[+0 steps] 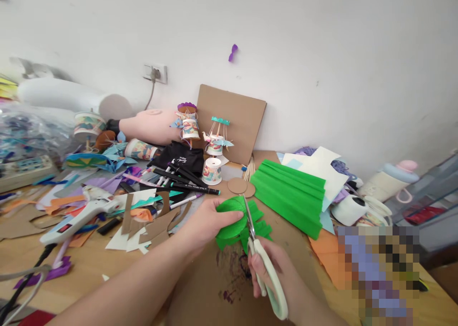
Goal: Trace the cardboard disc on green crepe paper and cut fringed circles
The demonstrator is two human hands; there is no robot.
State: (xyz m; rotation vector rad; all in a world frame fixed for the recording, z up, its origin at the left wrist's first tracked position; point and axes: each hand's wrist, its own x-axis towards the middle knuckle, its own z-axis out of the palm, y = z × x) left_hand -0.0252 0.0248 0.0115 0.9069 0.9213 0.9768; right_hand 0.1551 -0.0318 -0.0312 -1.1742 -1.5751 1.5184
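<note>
My left hand [211,221] pinches a round piece of green crepe paper [232,216] between thumb and fingers, above a brown cardboard sheet [203,288]. The paper's right side is cut into strips or tabs that fan outward. My right hand [274,269] is closed around the white handles of a pair of scissors [266,271]. The blades point up and away from me, at the right edge of the green circle. Whether they are cutting into the paper at this instant I cannot tell. Just beyond the green circle lie two brown cardboard discs [239,186], overlapping.
A folded green crepe paper sheet [289,197] lies to the right. Left are a glue gun [80,219], paper scraps and black markers [186,176]. Decorated paper cups [212,171] stand behind, before a leaning cardboard panel [232,121]. A bottle [386,180] stands far right.
</note>
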